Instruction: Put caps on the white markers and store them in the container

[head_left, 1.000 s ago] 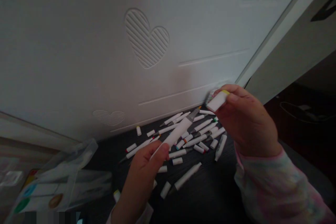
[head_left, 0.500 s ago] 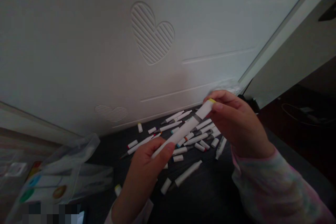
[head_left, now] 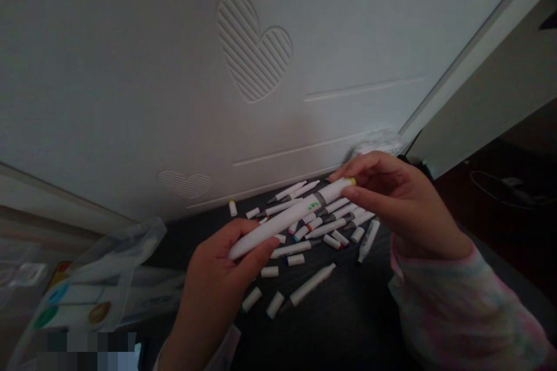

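A white marker (head_left: 278,221) with a grey collar and small green print slants across the view, held between both hands. My left hand (head_left: 220,272) is closed round its lower left end, thumb and fingers on the barrel. At the other end, my right hand (head_left: 391,203) pinches the white cap (head_left: 336,189), which has a yellow tip and sits against the grey collar. Beneath lie several uncapped markers (head_left: 291,249) and loose caps (head_left: 296,259) with coloured ends, scattered on the dark surface. Closer to me rests another uncapped marker (head_left: 313,285) beside a cap (head_left: 275,305).
A white panel (head_left: 130,69) with embossed hearts rises behind the dark tabletop (head_left: 343,313). On the left stands a clear plastic case (head_left: 143,243) with coloured dots. Crumpled clear plastic (head_left: 378,144) lies against the panel beyond my right hand.
The marker has turned in my left hand, bringing green print into view. Its cap has gone from crooked to in line with the barrel. My left hand has shifted slightly left.
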